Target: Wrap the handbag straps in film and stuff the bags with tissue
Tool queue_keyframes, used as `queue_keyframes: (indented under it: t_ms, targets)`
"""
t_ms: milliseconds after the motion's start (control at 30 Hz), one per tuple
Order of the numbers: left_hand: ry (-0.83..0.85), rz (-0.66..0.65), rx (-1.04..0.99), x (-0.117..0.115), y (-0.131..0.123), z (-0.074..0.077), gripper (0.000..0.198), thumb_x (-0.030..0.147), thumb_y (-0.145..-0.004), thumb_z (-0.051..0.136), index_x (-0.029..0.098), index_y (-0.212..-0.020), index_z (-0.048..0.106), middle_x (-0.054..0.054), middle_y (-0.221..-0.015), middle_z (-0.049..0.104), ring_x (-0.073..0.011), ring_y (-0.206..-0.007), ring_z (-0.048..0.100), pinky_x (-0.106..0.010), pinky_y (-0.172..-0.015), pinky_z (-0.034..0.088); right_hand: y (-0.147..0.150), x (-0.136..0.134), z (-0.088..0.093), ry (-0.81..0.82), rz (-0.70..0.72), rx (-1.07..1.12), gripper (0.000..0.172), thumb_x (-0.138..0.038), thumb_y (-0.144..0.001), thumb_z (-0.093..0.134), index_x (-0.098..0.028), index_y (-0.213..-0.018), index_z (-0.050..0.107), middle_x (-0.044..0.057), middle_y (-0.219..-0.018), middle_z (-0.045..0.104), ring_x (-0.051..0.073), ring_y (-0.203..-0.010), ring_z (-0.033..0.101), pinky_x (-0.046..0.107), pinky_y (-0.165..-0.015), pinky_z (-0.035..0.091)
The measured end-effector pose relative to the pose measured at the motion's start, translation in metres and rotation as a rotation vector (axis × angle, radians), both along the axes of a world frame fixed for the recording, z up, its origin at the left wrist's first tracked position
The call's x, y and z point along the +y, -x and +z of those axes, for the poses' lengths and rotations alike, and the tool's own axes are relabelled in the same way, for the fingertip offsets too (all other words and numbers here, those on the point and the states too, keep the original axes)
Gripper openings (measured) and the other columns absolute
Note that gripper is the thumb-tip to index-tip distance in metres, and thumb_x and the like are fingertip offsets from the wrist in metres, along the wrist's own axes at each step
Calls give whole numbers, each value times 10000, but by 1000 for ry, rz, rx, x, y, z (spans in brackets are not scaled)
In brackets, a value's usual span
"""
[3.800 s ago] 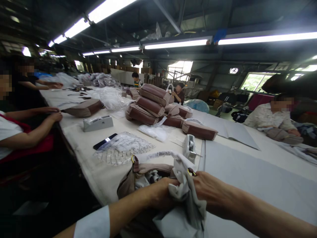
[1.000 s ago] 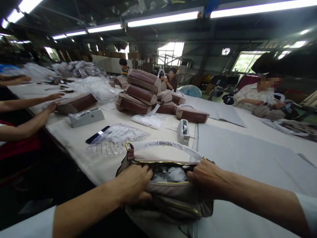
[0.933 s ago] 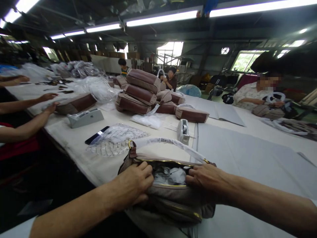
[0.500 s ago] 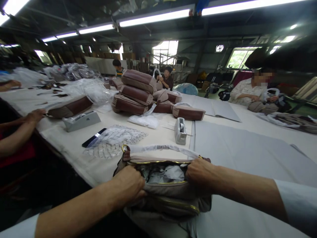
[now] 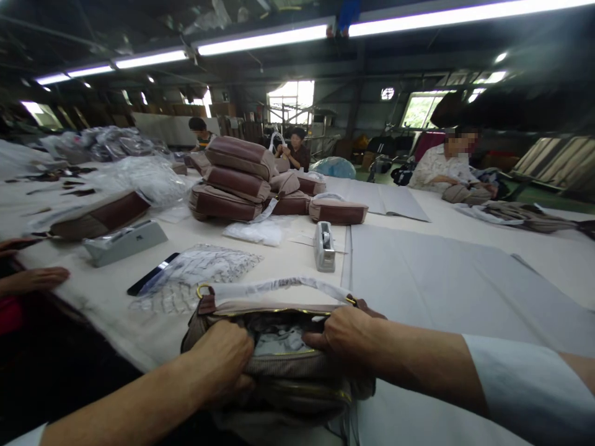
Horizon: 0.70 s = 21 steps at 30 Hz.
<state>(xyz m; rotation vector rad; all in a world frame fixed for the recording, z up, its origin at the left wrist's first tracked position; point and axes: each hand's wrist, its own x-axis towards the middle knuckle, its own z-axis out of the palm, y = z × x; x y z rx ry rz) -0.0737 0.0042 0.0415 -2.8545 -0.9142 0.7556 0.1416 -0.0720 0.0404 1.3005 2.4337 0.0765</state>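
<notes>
A taupe handbag (image 5: 297, 367) with brown leather trim sits at the near table edge, its gold zipper open. Crumpled grey-white stuffing (image 5: 281, 339) shows inside. Its handle (image 5: 288, 284), wrapped in white plastic, arches up behind the opening. My left hand (image 5: 225, 353) is closed on the bag's front left rim, fingertips partly hidden. At the right end of the opening, my right hand (image 5: 346, 337) grips the rim, with the thumb reaching over the inside.
Finished bags (image 5: 237, 183) are stacked mid-table. Nearby are a tape dispenser (image 5: 324, 248), a larger grey dispenser (image 5: 127, 241), a phone (image 5: 153, 274), plastic bags (image 5: 204, 272) and grey sheets (image 5: 418, 279). A co-worker's hand (image 5: 39, 280) is at left; another person (image 5: 444, 164) sits at right.
The whole view has shifted, so things appear further left. My right thumb now extends into the bag's opening. The co-worker's hand at left has come away from the bag there.
</notes>
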Motion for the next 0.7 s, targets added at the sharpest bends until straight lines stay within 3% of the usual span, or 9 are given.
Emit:
queue_keyframes:
  t_ms: [133, 267, 367, 433, 500, 600, 700]
  targets:
    - [-24, 34, 32, -3, 4, -1, 379, 399, -814, 593, 46, -825, 733, -246, -783, 703, -419, -770, 677, -515, -647, 538, 14, 4, 10, 87, -140, -107, 151, -115, -728, 613, -130, -878, 618, 91, -648, 654, 228, -585, 616, 316, -523, 456]
    - [-20, -32, -19, -4, 12, -2, 371, 422, -814, 598, 74, -854, 720, -212, -807, 699, -382, -773, 673, -491, -667, 536, 15, -1, 17, 90, -124, -220, 350, -113, -699, 618, -105, -1048, 591, 92, -609, 652, 249, -474, 584, 360, -450, 457]
    - [-58, -241, -200, -1, 23, -3, 226, 331, -811, 607, 140, -898, 688, -153, -935, 680, -316, -881, 636, -446, -777, 514, 1, -7, 25, -22, 23, -214, 257, -120, -697, 620, -114, -954, 628, 71, -582, 631, 239, -544, 583, 455, -661, 491]
    - [-80, -338, -256, 3, 30, -5, 152, 276, -824, 577, 165, -843, 678, -114, -888, 678, -279, -855, 623, -438, -832, 485, -8, -8, 30, -14, 106, -219, 115, -162, -655, 678, -148, -765, 649, 55, -577, 623, 251, -643, 588, 558, -887, 384]
    - [-59, -350, -228, 7, 33, -7, 134, 287, -793, 612, 168, -796, 674, -82, -789, 684, -251, -761, 628, -457, -919, 439, -14, -6, 33, 54, 131, -243, 51, -184, -657, 692, -164, -673, 647, 46, -603, 639, 249, -689, 589, 611, -976, 253]
    - [-50, -320, -123, 13, 33, -12, 124, 281, -715, 688, 163, -748, 690, -61, -707, 706, -231, -675, 645, -433, -1034, 351, -12, 1, 30, 102, 70, -263, 101, -156, -697, 677, -157, -603, 639, 55, -617, 658, 204, -619, 587, 533, -888, 346]
    - [-137, -287, -86, 19, 30, -15, 152, 127, -740, 611, 168, -618, 691, -54, -593, 699, -213, -564, 636, -397, -988, 386, -7, 6, 25, 65, 9, -250, 158, -137, -696, 672, -154, -554, 607, 63, -555, 628, 179, -546, 564, 376, -659, 398]
